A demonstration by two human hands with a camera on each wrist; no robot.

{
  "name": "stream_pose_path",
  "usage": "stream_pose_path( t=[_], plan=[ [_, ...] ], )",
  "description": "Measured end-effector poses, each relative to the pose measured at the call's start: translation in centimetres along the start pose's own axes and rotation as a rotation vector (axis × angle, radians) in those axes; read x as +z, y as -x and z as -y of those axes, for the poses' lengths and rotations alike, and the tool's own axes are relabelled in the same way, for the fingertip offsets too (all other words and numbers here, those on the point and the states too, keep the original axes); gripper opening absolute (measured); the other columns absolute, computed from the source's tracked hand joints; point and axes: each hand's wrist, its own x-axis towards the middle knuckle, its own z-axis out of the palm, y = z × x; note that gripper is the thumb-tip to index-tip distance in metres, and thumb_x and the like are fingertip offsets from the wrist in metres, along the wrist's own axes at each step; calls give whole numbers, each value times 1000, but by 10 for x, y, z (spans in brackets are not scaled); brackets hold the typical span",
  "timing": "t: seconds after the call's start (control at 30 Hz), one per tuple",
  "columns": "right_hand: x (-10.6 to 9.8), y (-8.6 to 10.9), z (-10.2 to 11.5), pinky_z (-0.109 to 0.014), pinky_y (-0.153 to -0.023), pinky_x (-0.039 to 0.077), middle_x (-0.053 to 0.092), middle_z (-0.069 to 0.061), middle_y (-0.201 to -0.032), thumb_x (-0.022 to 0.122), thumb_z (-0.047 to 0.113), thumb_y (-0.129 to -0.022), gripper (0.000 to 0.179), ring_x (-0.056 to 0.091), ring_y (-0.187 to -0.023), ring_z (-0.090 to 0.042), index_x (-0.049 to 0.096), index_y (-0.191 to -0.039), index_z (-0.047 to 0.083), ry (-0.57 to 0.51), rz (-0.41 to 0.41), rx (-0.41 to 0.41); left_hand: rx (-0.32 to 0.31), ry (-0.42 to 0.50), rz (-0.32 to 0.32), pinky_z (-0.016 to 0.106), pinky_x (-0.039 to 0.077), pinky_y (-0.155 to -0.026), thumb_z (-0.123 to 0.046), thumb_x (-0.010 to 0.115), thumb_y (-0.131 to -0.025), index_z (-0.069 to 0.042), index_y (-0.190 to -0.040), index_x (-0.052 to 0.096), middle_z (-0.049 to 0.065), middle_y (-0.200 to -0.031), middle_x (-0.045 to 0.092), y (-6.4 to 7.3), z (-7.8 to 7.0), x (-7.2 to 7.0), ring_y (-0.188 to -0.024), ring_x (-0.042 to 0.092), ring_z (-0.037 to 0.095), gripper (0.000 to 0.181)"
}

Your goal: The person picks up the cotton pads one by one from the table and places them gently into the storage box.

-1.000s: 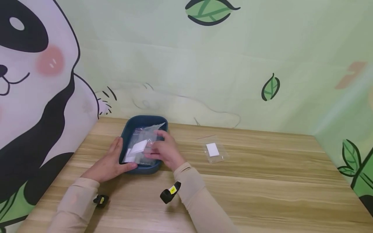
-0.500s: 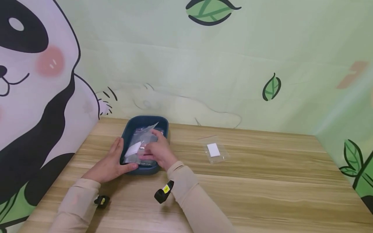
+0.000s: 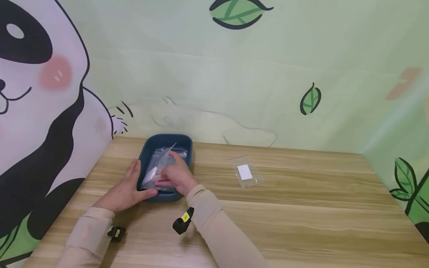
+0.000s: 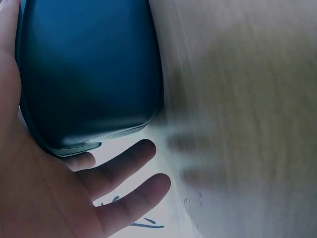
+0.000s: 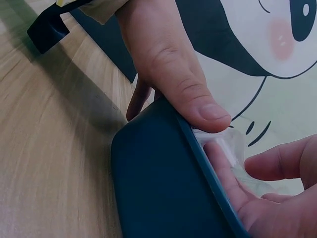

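A dark blue box [image 3: 167, 197] stands near the back of the table, with clear zip bags inside. My left hand [image 3: 122, 188] rests against its left side, thumb lying over the front rim; the fingers [image 4: 124, 163] are nearly straight outside the wall in the left wrist view. My right hand [image 3: 177, 173] reaches into the box and holds a clear plastic bag [image 3: 157, 165] with a white piece in it. One corner of this bag sticks up. In the right wrist view, the right hand [image 5: 277, 198] has its fingers around the bag, and their contact is partly hidden.
Right of the box, another clear bag [image 3: 254, 178] with a white square [image 3: 245, 172] lies flat on the wooden table [image 3: 301, 208]. Behind the table hangs a green backdrop [image 3: 201, 67] with a panda and leaves. Wrist cameras [image 3: 183, 221] hang under both sleeves.
My right hand has moved left within the box, and the bag's raised corner has shifted left with it. My left hand and the bag on the table stay in place.
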Motion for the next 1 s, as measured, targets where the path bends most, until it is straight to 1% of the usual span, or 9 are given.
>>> stream_pose_path(
  t=[0.2,0.37,0.5,0.63,0.7,0.77,0.87,0.93,1.0],
  plan=[
    [2,0,1,-43,-68,61,59,-22,-95,58,-19,-84,81,65,-60,-25,37,-155,13,79,-27,14,10,-3,-8,67,29,-108,-63,66,-90,6,-157,-9,29,-164,-9,0,-1,0,-140,25,58,122],
    [4,4,4,-46,-71,60,58,-21,-103,60,-17,-84,78,70,-69,-32,37,-154,10,146,-61,19,8,-7,-4,67,29,-108,-64,66,-89,6,-157,-8,29,-164,-9,-1,0,0,-140,25,58,122],
    [5,7,8,-44,-69,61,61,-21,-110,63,-12,-86,73,72,-77,-37,40,-153,5,241,-97,-6,4,-10,-2,66,30,-108,-63,66,-90,6,-157,-8,29,-164,-9,-1,0,0,-139,26,58,122],
    [3,11,13,-39,-67,61,63,-21,-115,65,-7,-87,66,72,-80,-35,43,-149,-3,347,-135,-40,9,-12,-3,66,30,-108,-63,67,-89,7,-157,-7,30,-163,-8,-1,-1,0,-139,27,58,122],
    [1,14,15,-36,-65,60,63,-20,-118,66,-3,-87,62,71,-78,-32,47,-147,-5,439,-151,-70,13,-15,-4,66,31,-108,-63,67,-89,7,-157,-7,30,-163,-7,0,-2,0,-138,28,58,122],
    [-2,16,17,-32,-67,58,63,-20,-122,67,2,-88,58,68,-80,-27,51,-143,-6,568,-164,-118,16,-16,-5,66,32,-107,-64,66,-89,7,-157,-7,31,-163,-7,0,-2,0,-137,30,59,122],
    [-7,19,19,-31,-76,54,64,-17,-128,66,8,-89,52,64,-88,-24,58,-138,-3,762,-170,-204,19,-20,-9,66,32,-106,-65,66,-89,7,-157,-6,31,-163,-6,0,-2,-1,-137,30,59,122],
    [-10,22,19,-32,-84,52,65,-17,-128,65,10,-90,46,62,-98,-23,62,-134,-1,854,-157,-266,18,-19,-11,66,32,-106,-65,66,-89,7,-157,-6,32,-163,-6,0,-2,0,-137,29,59,122],
    [-13,24,19,-33,-88,51,66,-17,-127,63,10,-92,41,63,-105,-24,65,-131,1,907,-137,-320,20,-15,-13,66,31,-107,-64,66,-89,8,-157,-5,32,-163,-6,0,-2,0,-138,27,59,122]
  ],
)
